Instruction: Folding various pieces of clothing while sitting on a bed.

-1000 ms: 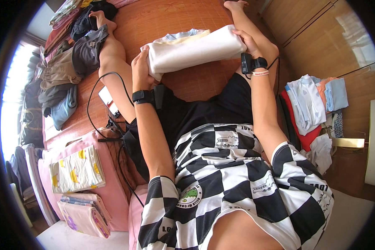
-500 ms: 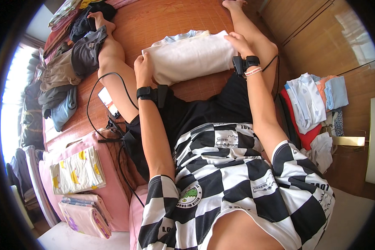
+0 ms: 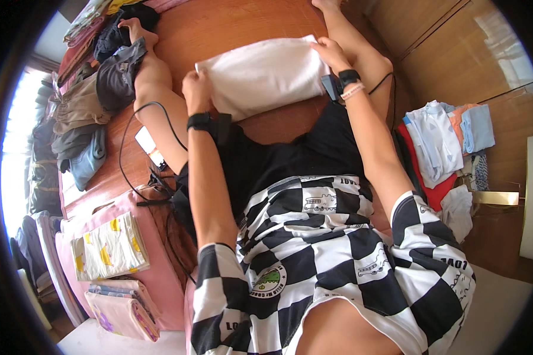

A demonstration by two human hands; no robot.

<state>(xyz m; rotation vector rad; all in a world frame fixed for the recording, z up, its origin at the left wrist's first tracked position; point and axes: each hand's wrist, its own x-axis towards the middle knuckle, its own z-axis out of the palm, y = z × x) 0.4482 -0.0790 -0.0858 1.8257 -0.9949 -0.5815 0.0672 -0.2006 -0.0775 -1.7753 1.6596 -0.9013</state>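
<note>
A folded white garment [image 3: 263, 77] stretches between my two hands, above the reddish-brown surface between my spread legs. At its left corner, my left hand [image 3: 196, 89] is closed with the cloth pinched in its fingers. My right hand [image 3: 331, 54] grips the upper right corner, thumb and fingers pressed together on the fabric. The garment's front face is smooth and plain, and its underside is hidden. Each wrist wears a black strap with a small dark box.
Shorts and other clothes [image 3: 80, 103] lie along the left. Folded yellow-patterned cloth [image 3: 111, 246] and pink cloth [image 3: 121, 310] rest on pink bedding. A clothes pile [image 3: 435, 145] sits right, near wooden cabinet doors [image 3: 456, 50]. A black cable [image 3: 124, 142] loops by my left leg.
Both hands have moved slightly away from me and left, carrying the white garment. Its face has tilted up more, and the pale blue and cream edge behind it no longer shows.
</note>
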